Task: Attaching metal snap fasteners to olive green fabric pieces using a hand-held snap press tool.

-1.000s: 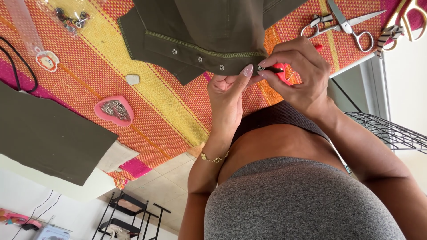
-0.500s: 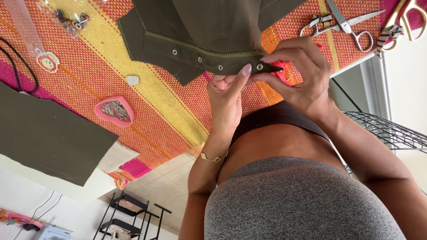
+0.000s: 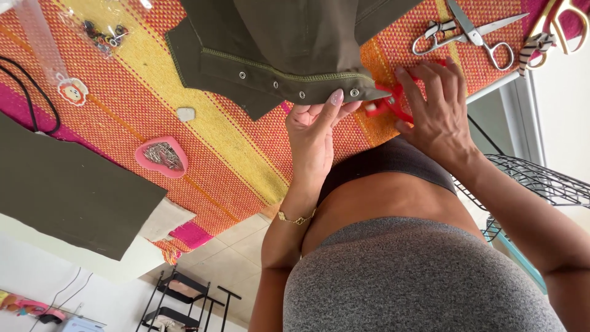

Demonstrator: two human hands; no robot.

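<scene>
Two scissors (image 3: 470, 31) lie near the table's edge. Left hand (image 3: 316, 132) pinches the olive garment's (image 3: 289, 43) four-eyelet hem; right hand (image 3: 433, 107) grips a red tool (image 3: 387, 106).

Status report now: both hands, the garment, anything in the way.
Left hand pinches the snap-studded edge of the olive garment. Right hand grips a red tool at the strip's end. Silver scissors lie apart, nothing blocking.

Olive snap-studded garment (image 3: 289, 43), red tool (image 3: 393, 106)

Bare woven cloth (image 3: 246, 160) lies open between the heart-shaped pin dish (image 3: 161, 156) and olive garment (image 3: 276, 55).
</scene>
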